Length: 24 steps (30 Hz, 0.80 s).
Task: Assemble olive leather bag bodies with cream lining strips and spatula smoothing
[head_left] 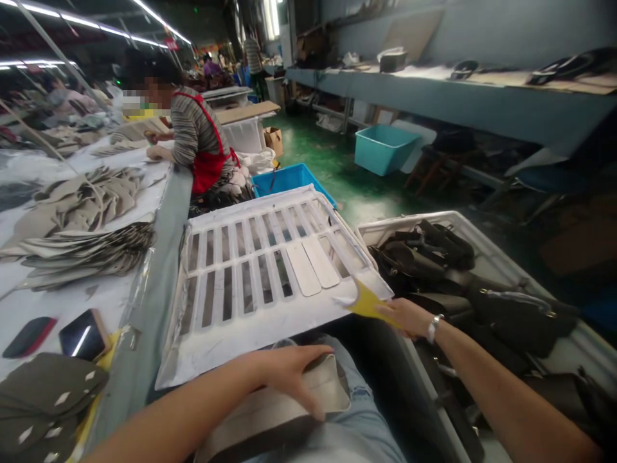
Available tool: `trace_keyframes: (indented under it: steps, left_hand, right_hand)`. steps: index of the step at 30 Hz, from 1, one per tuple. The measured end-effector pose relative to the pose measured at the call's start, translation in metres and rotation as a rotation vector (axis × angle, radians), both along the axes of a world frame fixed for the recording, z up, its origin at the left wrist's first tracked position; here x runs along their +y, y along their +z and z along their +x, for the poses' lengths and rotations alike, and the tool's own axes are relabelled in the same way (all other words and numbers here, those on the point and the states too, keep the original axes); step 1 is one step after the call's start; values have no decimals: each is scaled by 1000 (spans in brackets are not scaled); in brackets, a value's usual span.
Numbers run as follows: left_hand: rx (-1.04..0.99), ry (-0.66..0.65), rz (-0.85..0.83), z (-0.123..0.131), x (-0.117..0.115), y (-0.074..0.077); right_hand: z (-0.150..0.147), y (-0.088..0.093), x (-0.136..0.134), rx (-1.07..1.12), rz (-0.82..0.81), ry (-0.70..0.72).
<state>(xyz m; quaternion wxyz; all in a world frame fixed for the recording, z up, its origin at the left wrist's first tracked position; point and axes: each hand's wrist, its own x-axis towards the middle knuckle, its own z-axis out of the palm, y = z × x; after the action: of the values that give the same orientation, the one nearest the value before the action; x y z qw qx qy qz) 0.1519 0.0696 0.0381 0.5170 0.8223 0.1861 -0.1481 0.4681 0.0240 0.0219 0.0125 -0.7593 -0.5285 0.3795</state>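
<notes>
Yellow scraper touches white slotted board — black bags just beside.

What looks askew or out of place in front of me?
The white slotted board lies skewed between the grey table edge and the white crate. Its surface is smeared, and only two slots hold pale strips.

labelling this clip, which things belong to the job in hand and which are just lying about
In use: left hand on beige panel; right hand holding yellow tool against white slotted board.
Lying about: phone, stacked cut pieces, teal bin.
</notes>
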Motion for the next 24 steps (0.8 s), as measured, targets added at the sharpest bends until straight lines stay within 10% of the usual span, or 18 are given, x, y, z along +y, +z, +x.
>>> trace_keyframes:
  steps: [7,16,24]
  left_hand:
    - [-180,12,-321,29,10,-32]
    - [-99,153,-471,23,10,-53]
    - [-102,272,-997,24,3,-49]
  right_hand:
    - [-22,11,-57,460,-208,107]
    - [-72,36,-8,213,52,611]
    - [-102,20,1,-260,301,543]
